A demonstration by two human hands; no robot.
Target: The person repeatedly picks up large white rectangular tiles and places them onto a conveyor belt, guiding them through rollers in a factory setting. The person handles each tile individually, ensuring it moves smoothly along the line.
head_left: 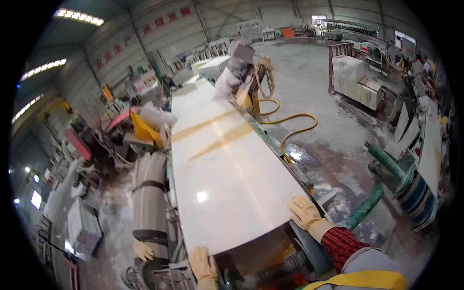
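Observation:
A long, glossy white stone slab (227,188) with tan bands lies flat on a machine bed, stretching away from me. Its near edge overhangs dark machinery. My left hand (203,266), in a cream rubber glove, has its fingers stretched out against the near left corner. At the near right corner, my right hand (304,215) lies over the slab's edge with fingers spread, in a matching glove below a red and black checked cuff. Another cream glove (143,250) shows left of my left hand; whether a hand is inside I cannot tell.
A ribbed grey roller or belt (151,193) runs along the slab's left side. Beyond it stands machinery with a yellow guard (145,129). A yellow hose (302,116) curls on the wet floor at right. Green rollers (365,208) and stacked pale slabs (348,70) stand farther right.

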